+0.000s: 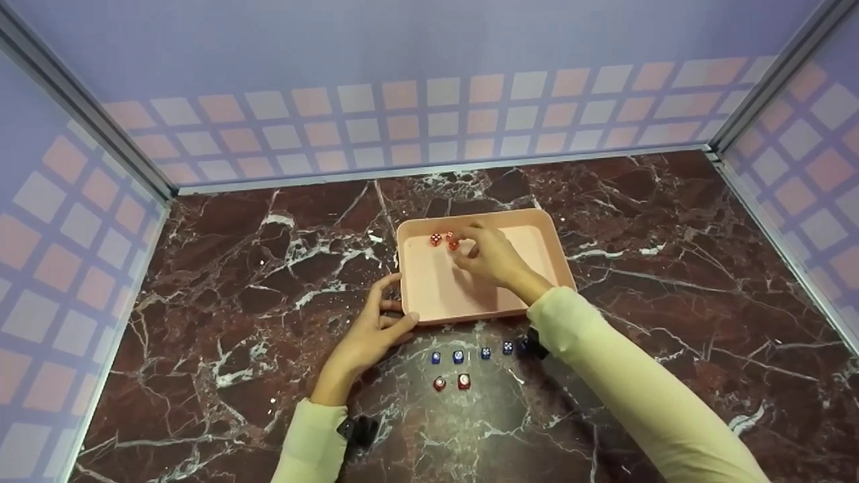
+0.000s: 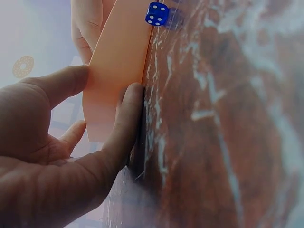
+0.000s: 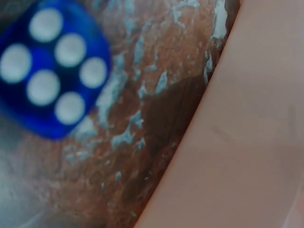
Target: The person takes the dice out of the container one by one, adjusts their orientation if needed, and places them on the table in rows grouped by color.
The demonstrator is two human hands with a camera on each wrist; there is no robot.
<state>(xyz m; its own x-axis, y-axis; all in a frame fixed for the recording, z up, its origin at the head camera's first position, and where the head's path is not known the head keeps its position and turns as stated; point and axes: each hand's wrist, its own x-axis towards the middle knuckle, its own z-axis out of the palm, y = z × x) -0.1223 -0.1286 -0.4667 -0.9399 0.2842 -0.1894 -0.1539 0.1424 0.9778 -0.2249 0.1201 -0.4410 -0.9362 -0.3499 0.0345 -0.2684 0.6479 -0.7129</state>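
Observation:
A shallow peach-coloured tray [image 1: 436, 295] lies on the marbled table. My left hand [image 1: 376, 329] holds its near left corner, with the thumb at the front and fingers along the left side; the left wrist view shows the fingertips against the tray wall [image 2: 118, 52]. My right hand [image 1: 493, 258] reaches into the tray, thumb and index finger pinching a red die [image 1: 453, 245]. Right beside those fingertips are another red die [image 1: 436, 239] and a third, partly covered red die [image 1: 449, 235].
In front of the tray stands a row of several blue dice [image 1: 458, 357], one showing large as a blue die [image 3: 54, 69] in the right wrist view. Nearer me are two red dice, a left one [image 1: 439, 383] and a right one [image 1: 464, 381]. Tiled-pattern walls [image 1: 443, 121] enclose the table [image 1: 268, 322].

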